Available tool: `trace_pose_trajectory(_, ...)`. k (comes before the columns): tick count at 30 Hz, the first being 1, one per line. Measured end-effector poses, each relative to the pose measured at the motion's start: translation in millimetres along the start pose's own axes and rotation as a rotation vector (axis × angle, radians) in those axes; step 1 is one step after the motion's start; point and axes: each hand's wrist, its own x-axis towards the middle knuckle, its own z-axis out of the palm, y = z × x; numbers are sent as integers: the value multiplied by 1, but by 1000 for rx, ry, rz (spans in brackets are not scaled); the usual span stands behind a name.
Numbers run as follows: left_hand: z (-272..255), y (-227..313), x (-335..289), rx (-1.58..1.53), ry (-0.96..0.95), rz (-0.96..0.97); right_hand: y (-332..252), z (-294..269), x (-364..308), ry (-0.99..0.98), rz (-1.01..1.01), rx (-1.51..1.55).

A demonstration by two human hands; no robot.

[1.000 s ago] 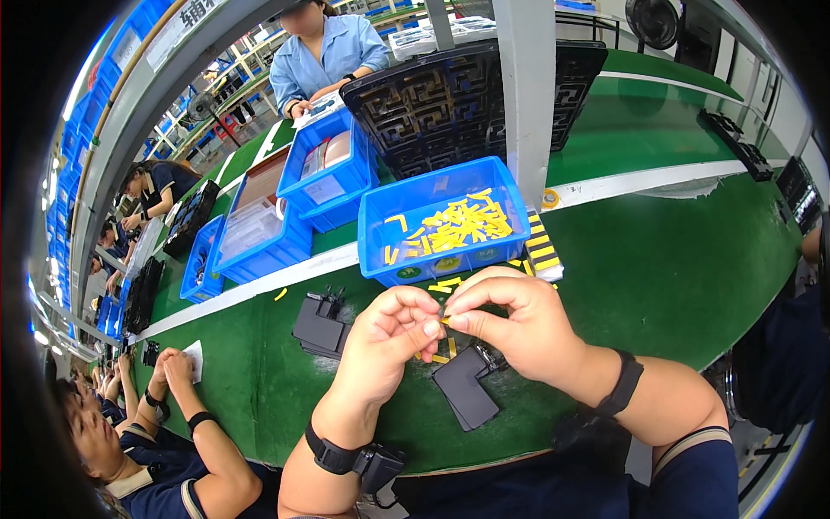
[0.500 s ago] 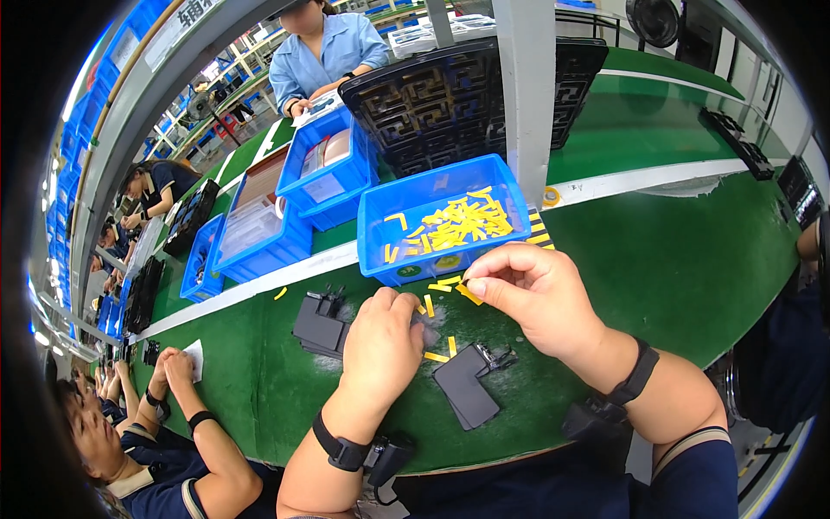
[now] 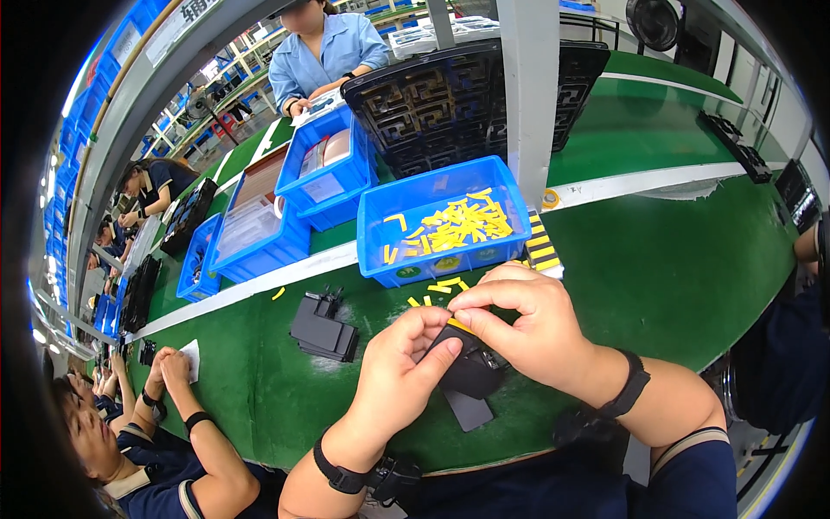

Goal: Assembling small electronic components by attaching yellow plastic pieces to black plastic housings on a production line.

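My left hand (image 3: pixel 393 376) grips a dark grey flat part (image 3: pixel 473 374) with small fittings on one side, its thumb across the face. A yellow strip (image 3: pixel 461 325) lies along the part's upper edge, pinched at its end between the thumb and forefinger of my right hand (image 3: pixel 540 324). Below the held part, another dark grey flat piece (image 3: pixel 469 412) lies on the green table. To the left is a stack of similar dark grey parts (image 3: pixel 324 329). Just beyond my hands are several loose yellow strips (image 3: pixel 444 285). My fingers partly hide the strip and the held part.
A blue bin (image 3: pixel 405 276) of yellow strips stands beyond my hands, beside a grey post (image 3: pixel 526 112). More blue bins (image 3: pixel 264 259) stand left of it; a black tray (image 3: pixel 424 104) leans behind. A co-worker's hands (image 3: pixel 173 370) are at the left.
My left hand has lifted a dark grey part off the table and tilted it up. My right hand has come in and lower, bringing the yellow strip to its edge.
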Motion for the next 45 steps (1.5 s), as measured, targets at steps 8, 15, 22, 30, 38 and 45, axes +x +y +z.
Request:
trace_pose_trajectory(8,1,-5,-1,-93,-2,-24,-1,-2,-1,-27,35,-2)
trace_pose_trajectory(15,3,-5,-1,-102,11,8,2,3,-2,51,-31,0)
trace_pose_trajectory(22,4,-3,-2,21,34,4,2,4,-1,44,-226,-247)
trace_pose_trajectory(30,4,-3,-1,-45,133,76,1,-5,6,-60,-247,-289)
trace_pose_trajectory(38,-3,-3,0,-30,77,31,-8,-17,9,-10,-445,-485)
trace_pose_trajectory(45,-1,-1,2,-300,18,0,-15,-8,3,-23,-376,-284)
